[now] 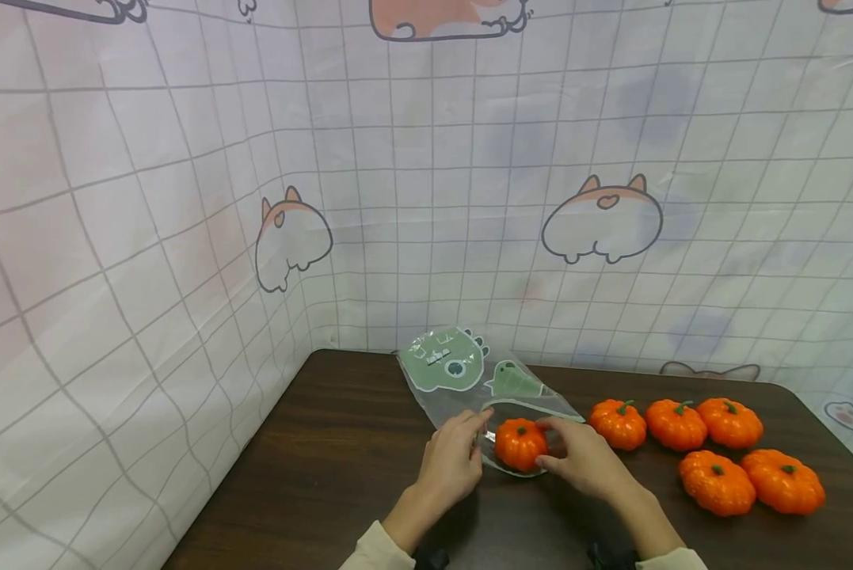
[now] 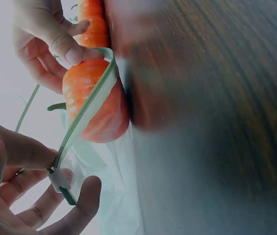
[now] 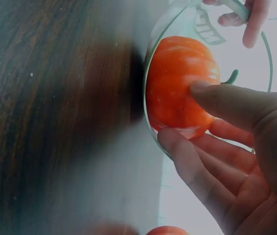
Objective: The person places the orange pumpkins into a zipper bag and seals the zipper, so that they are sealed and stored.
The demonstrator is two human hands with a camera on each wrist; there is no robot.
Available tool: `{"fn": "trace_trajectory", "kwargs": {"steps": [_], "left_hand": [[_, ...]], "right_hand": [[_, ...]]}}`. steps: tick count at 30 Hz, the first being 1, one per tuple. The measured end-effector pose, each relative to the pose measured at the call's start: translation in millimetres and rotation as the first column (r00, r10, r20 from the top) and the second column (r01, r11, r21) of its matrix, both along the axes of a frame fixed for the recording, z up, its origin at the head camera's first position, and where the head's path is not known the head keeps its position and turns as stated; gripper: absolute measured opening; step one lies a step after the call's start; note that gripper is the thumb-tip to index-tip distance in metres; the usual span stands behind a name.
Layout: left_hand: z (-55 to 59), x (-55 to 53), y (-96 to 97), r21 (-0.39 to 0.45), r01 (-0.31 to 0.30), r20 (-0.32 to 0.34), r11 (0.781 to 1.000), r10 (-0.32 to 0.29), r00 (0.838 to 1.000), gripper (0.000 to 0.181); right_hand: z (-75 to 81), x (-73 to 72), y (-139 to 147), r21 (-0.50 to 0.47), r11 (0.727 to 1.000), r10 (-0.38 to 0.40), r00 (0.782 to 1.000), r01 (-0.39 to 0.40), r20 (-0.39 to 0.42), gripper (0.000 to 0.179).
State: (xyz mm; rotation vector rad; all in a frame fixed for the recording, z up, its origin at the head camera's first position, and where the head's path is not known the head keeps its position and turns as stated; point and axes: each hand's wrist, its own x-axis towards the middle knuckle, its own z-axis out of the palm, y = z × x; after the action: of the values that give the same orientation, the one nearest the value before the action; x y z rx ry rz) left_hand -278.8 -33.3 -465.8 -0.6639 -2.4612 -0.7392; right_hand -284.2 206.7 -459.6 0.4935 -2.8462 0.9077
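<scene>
A small orange pumpkin (image 1: 521, 445) with a green stem sits in the mouth of a clear plastic zip bag (image 1: 462, 400) printed with green cartoon animals. Its green-edged opening loops around the pumpkin. On the left side, my left hand (image 1: 455, 455) pinches the bag's edge by the white zip slider (image 2: 58, 179), with thumb and fingers around it. From the right, my right hand (image 1: 586, 459) holds the pumpkin, its thumb on the orange side and a fingertip low at the bag's rim, as the right wrist view shows.
Several more orange pumpkins stand to the right on the dark wooden table (image 1: 333, 451), among them a near one (image 1: 717, 483) and a back one (image 1: 617, 425). A white gridded cloth (image 1: 433, 198) with cartoon dogs hangs behind the table and along its left side.
</scene>
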Motion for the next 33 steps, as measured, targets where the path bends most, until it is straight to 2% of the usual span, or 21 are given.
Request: {"fn": "trace_trajectory", "kwargs": {"steps": [6, 10, 17, 20, 25, 33], "left_hand": [[0.6, -1.0, -0.4, 0.016, 0.017, 0.05, 1.0, -0.018, 0.999, 0.058], [1.7, -0.6, -0.9, 0.021, 0.024, 0.064, 0.999, -0.025, 0.998, 0.058], [2.9, -0.4, -1.9, 0.02, 0.027, 0.059, 0.999, -0.028, 0.998, 0.056], [2.6, -1.3, -2.0, 0.014, 0.029, 0.061, 0.999, -0.029, 0.998, 0.056], [1.9, -2.8, -2.6, 0.016, 0.038, 0.067, 0.999, -0.039, 0.997, 0.056], [1.0, -3.8, -4.2, 0.022, 0.05, 0.066, 0.999, -0.051, 0.997, 0.058]], "right_hand": [[1.6, -0.2, 0.5, 0.06, 0.997, -0.036, 0.998, 0.039, -0.048, 0.038], [3.1, -0.1, 2.2, 0.059, 0.998, -0.021, 0.999, 0.023, -0.026, 0.025], [11.4, 0.7, 12.9, -0.043, 0.995, 0.095, 0.995, -0.093, 0.041, 0.012], [17.4, 1.7, 20.1, -0.111, 0.989, 0.109, 0.991, -0.1, 0.082, 0.014], [26.8, 3.2, 34.8, -0.153, 0.987, 0.062, 0.994, -0.047, 0.095, 0.021], [35.3, 4.2, 56.5, -0.143, 0.988, -0.04, 0.997, 0.05, 0.07, 0.027]]}}
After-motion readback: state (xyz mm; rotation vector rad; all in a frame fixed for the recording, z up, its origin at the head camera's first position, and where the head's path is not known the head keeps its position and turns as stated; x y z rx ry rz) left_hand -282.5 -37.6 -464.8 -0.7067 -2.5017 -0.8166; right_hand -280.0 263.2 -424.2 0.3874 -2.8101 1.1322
